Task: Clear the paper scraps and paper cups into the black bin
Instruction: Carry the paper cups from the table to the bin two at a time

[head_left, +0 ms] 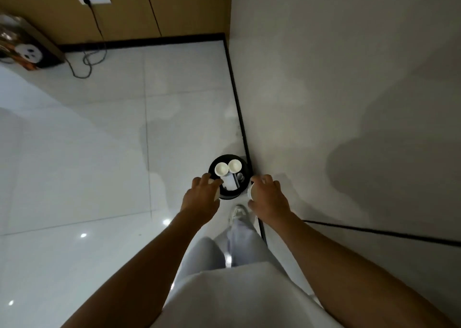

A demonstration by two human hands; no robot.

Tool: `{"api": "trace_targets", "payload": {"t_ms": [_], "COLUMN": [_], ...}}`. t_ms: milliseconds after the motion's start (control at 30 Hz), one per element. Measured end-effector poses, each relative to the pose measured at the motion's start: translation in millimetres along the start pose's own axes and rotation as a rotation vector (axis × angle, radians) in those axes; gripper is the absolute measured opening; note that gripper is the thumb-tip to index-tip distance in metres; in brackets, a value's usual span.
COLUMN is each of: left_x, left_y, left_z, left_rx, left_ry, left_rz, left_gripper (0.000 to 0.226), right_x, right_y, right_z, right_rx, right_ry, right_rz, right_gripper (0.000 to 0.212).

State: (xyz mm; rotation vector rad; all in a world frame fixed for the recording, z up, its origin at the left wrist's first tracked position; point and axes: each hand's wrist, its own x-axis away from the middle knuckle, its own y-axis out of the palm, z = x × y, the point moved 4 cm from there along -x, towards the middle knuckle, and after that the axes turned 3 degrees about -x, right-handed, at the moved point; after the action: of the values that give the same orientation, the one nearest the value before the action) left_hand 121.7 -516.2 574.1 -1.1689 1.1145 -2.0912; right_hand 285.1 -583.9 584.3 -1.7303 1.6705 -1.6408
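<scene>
Head view: the black bin (245, 186) stands on the white tiled floor (87, 153), directly against the dark skirting strip (237, 90) at the foot of the grey wall (349, 78). Inside the bin, two white paper cups lie mouth-up side by side at the far side: one cup (221, 169) on the left, the other cup (234, 165) on the right. A white paper scrap (230, 182) lies in the bin just nearer than the cups.

The left hand (203, 194) is above the near-left rim of the bin, fingers curled round a white object that is mostly hidden; what it is cannot be told. The right hand (268, 194) is just beside the near-right rim of the bin, fingers curled round a white paper cup (250, 190).

A white shoe (239, 211) stands on the floor just nearer than the bin
</scene>
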Motion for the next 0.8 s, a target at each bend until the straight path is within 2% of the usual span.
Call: {"api": "trace_targets", "payload": {"t_ms": [200, 600, 800], "left_x": [-68, -244, -304], "left_y": [31, 174, 244], "left_z": [-6, -51, -74], "left_rx": [0.053, 0.047, -0.003], "left_ry": [-0.061, -0.069, -0.110], "left_rz": [-0.017, -0.014, -0.023], "left_gripper": [0.058, 0.054, 0.060], "right_x": [-82, -268, -335], "right_y": [22, 136, 201], "right_z": [18, 75, 99], "right_rx": [0.043, -0.129, -0.110], "right_ry": [-0.027, 0.003, -0.053], "right_rz": [-0.101, 0.059, 0.015], "right_gripper": [0.070, 0.062, 0.067]}}
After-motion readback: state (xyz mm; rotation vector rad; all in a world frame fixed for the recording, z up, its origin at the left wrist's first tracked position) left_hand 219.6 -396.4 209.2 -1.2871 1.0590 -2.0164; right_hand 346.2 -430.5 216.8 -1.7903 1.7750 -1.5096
